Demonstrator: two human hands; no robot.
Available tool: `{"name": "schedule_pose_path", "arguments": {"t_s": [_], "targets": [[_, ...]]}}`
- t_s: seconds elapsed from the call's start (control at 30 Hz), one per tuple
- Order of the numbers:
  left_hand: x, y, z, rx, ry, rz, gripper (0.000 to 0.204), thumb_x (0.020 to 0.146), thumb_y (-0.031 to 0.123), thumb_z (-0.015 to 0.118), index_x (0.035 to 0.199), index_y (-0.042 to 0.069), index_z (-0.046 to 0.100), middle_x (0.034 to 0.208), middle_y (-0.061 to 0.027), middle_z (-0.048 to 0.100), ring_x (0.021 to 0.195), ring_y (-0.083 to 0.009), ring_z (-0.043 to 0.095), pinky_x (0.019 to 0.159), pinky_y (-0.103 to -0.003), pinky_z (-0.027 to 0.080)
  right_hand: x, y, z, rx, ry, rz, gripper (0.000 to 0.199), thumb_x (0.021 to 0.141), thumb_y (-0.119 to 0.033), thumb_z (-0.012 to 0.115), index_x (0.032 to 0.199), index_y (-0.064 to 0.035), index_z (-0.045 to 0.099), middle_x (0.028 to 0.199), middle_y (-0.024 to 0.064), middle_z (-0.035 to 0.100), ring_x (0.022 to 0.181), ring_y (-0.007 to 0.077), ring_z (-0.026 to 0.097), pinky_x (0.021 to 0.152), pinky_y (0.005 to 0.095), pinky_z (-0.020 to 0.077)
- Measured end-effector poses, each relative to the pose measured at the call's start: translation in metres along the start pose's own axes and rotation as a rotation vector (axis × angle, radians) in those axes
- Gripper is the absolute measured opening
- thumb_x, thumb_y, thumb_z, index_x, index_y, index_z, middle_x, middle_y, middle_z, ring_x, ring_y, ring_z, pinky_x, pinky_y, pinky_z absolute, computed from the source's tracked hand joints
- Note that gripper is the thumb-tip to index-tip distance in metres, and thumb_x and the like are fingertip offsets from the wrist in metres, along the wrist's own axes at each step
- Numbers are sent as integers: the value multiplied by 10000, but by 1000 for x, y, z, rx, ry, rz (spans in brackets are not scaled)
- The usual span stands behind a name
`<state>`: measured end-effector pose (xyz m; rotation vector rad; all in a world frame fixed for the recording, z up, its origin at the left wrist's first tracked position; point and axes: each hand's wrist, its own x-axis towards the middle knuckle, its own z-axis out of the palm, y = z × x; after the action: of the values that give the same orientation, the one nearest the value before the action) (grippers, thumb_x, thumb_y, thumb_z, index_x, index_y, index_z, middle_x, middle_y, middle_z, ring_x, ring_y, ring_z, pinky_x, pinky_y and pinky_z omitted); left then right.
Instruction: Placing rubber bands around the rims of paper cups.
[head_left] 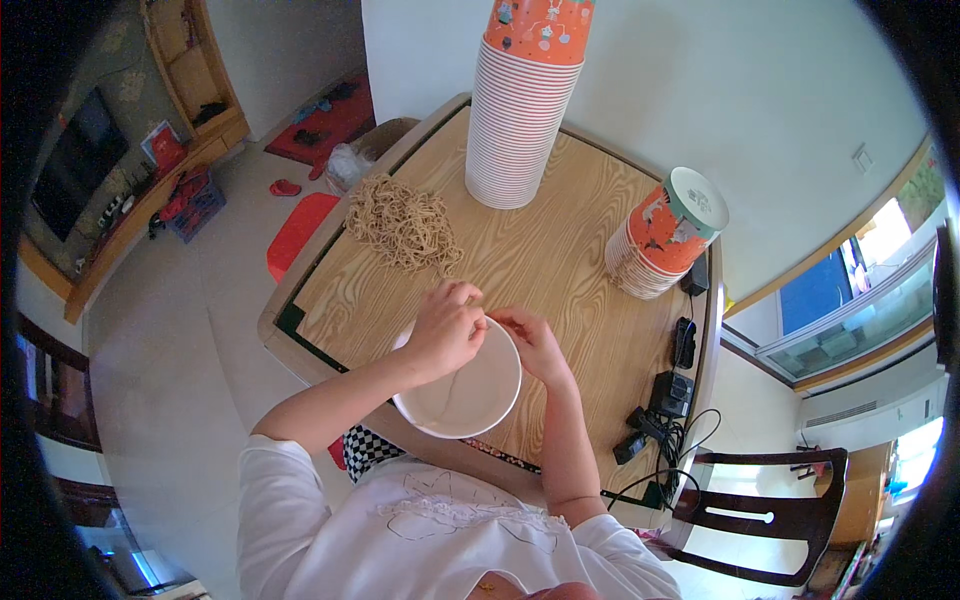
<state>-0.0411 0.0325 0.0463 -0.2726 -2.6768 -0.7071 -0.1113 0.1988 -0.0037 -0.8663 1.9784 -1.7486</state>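
Note:
A round paper bucket (pixel 470 395) with a white inside stands at the near edge of the wooden table (pixel 575 225), its mouth toward me. My left hand (pixel 450 327) is over its far rim, the fingers pinched together; what they hold, if anything, is too small to make out. At the rim's far right, my right hand (pixel 533 343) is closed against the bucket, its fingertips close to the left hand's. A thin line runs down the white inside; I cannot tell whether it is a cord or a seam. Beyond my left hand lies a tangled pile of tan cords (pixel 403 224).
A tall stack of paper buckets (pixel 522 125) rises at the back. Farther right stands a shorter orange bucket stack (pixel 660 240) with tan cords about its rims. Black adapters and cables (pixel 670 398) lie along the right edge, near a dark chair (pixel 765 510). A red stool (pixel 298 235) is left.

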Motion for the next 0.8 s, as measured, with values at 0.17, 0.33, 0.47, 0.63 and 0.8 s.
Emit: {"name": "schedule_pose_path", "arguments": {"t_s": [0.17,0.33,0.47,0.63,0.8], "targets": [[-2,0,4,-7,30,9,33,679,86,643,694,66,622,1036,-80,522,1048,-263,441,842,-435,359,-1,-2,-2,5,-27,-5,130,871,-31,523,974,26,579,860,33,605,799,74,552,697,215,461],[-3,0,3,-14,41,-6,42,674,87,650,690,67,616,1024,-76,526,1038,-256,449,831,-431,359,0,-2,1,8,-7,-1,109,875,-32,519,946,27,576,842,26,599,770,61,543,673,206,455],[-4,-1,3,-28,49,-24,51,673,91,654,685,73,607,1006,-68,529,1012,-249,460,822,-423,362,0,1,3,28,34,21,103,875,-31,519,940,26,575,837,24,600,769,60,545,677,205,454],[-4,-2,5,-35,73,-24,57,670,93,658,679,78,604,981,-58,530,986,-246,466,806,-418,370,-1,-2,2,27,39,-6,111,866,-41,537,944,20,587,856,35,610,801,85,557,701,218,458],[-3,-2,6,-37,66,-23,49,669,94,655,668,82,607,981,-59,532,990,-247,464,803,-417,373,-1,5,-1,130,20,64,106,853,-47,555,928,15,599,857,31,618,800,99,563,707,227,459]]}}
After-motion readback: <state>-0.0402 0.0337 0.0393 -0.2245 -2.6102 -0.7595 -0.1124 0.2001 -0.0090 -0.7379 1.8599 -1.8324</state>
